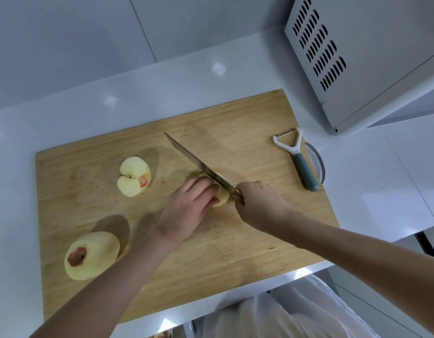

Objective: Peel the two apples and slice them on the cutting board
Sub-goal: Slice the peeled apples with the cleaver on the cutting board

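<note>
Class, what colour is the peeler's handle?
Teal handle on the peeler, seen in the head view.

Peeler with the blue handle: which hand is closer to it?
Right. The right hand, gripping the knife, is just left of the peeler; the left hand is farther left, holding the apple piece.

Cutting board on the table. Whole apple at its near left; apple half farther, left of centre. Apple piece at centre, under the left hand and the knife. Peeler at the board's right edge; appliance on the table, far right.
</note>
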